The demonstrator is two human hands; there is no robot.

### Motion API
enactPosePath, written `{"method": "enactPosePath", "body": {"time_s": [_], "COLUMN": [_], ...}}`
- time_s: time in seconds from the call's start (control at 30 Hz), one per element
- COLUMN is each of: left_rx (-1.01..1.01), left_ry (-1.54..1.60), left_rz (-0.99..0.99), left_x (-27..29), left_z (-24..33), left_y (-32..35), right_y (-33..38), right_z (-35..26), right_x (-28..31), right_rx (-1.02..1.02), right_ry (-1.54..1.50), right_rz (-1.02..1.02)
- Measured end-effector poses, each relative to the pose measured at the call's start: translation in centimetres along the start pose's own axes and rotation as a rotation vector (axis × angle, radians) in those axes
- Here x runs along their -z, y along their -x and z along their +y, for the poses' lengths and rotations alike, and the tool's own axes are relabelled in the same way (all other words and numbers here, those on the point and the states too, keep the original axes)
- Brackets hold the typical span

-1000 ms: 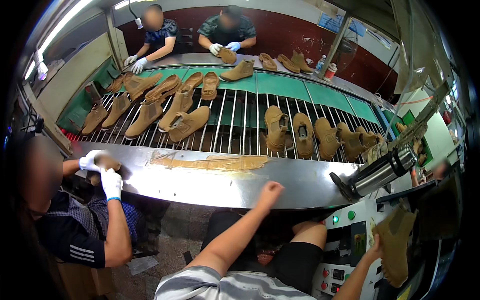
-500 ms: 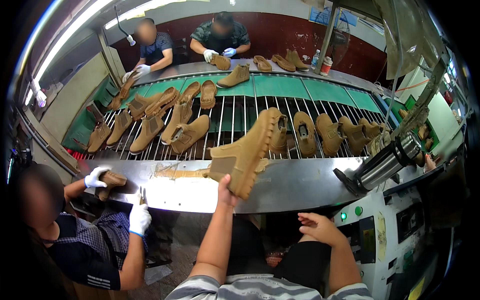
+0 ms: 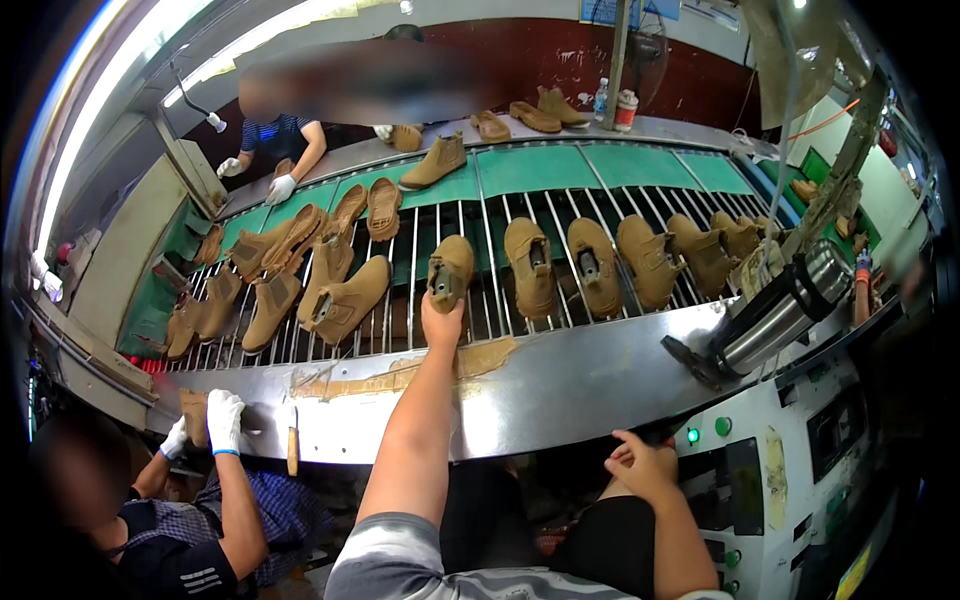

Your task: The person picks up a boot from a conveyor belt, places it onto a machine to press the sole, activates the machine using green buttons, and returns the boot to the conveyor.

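Observation:
My left hand (image 3: 441,318) reaches forward over the metal bars and grips a tan ankle boot (image 3: 453,262) by its heel end. The boot's toe points away from me and its opening faces up. Close to my lap hangs my right hand (image 3: 642,466), fingers loosely bent and apart, holding nothing. To the right of the held boot, a row of similar boots (image 3: 593,262) lies on the rack of bars (image 3: 487,230). Left of it are more boots (image 3: 352,300) and a tan sole (image 3: 383,208).
A steel ledge (image 3: 560,375) with brown tape runs before me. On its right stands a steel flask (image 3: 770,330), above a control panel (image 3: 780,480). One gloved co-worker (image 3: 225,420) handles a boot at left, near a wooden-handled knife (image 3: 293,450). Another person (image 3: 290,150) works across the green belt (image 3: 620,168).
My left hand has carried the boot from above the ledge forward onto the bars, turning it opening-up. My right hand stays near my lap. The left co-worker's knife now lies on the ledge.

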State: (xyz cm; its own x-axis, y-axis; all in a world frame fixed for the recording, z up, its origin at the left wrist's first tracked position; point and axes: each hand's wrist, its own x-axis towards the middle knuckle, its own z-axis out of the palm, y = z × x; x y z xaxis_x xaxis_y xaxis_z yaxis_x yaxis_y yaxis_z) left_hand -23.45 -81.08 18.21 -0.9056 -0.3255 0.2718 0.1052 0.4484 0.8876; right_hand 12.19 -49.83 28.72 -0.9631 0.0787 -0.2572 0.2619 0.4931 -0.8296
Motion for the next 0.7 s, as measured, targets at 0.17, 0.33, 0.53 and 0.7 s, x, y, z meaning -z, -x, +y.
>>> {"method": "enactPosePath", "body": {"time_s": [0.17, 0.33, 0.53, 0.7], "left_rx": [0.018, -0.128, -0.452, -0.467], "left_ry": [-0.030, -0.286, -0.536, -0.527], "left_rz": [-0.210, -0.192, -0.041, -0.014], "left_x": [1.8, 4.8, 5.9, 5.9], "left_z": [-2.5, 1.8, 1.0, 0.5], "left_y": [-1.7, 6.0, 9.6, 9.6], "right_y": [-8.9, -19.9, -22.9, -23.0], "right_z": [4.2, 5.9, 10.3, 11.2], "right_x": [-0.1, 2.1, -1.2, -0.5], "right_rx": [0.209, 0.144, 0.079, 0.045], "right_ry": [-0.069, 0.180, 0.513, 0.483], "right_rz": [0.148, 0.587, 0.792, 0.707]}}
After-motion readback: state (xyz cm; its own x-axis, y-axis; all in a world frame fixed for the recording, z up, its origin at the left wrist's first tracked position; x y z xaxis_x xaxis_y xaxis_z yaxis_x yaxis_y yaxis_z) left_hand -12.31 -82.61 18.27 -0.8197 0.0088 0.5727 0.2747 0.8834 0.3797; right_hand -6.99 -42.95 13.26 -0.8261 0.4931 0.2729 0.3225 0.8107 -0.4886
